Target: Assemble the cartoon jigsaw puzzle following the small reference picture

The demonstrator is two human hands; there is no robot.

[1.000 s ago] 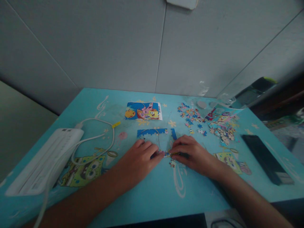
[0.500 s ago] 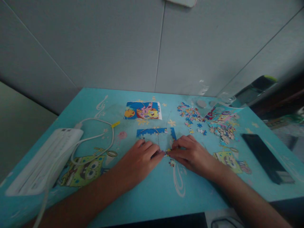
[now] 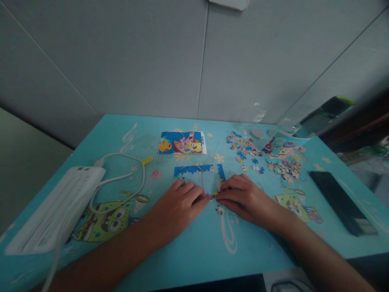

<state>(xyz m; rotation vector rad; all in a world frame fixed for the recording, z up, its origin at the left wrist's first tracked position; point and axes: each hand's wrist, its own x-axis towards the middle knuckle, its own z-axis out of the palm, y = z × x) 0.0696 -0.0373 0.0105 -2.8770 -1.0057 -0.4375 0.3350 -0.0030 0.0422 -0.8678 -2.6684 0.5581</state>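
Observation:
A partly joined puzzle border (image 3: 194, 168), blue along its top, lies on the table between my hands. At its lower edge, my left hand (image 3: 186, 199) has its fingers curled and pressed on the puzzle's edge. My right hand (image 3: 240, 195) pinches a small yellow and blue puzzle piece (image 3: 213, 196) at the lower right of the border. Just below it lies a loose piece (image 3: 220, 209). Behind the border is a picture card (image 3: 182, 142) with cartoon figures. The left fingertips touch or nearly touch the same small piece.
Loose puzzle pieces (image 3: 243, 148) are spread at the back right, beside a pile (image 3: 287, 169) and a plastic bag (image 3: 284, 147). A dark phone-like object (image 3: 337, 200) lies right. A white power strip (image 3: 57, 209) and its looped cable (image 3: 143, 178) are at the left.
Both hands stay nearly in place, with only slight finger movement at the small piece. The view has shifted a little.

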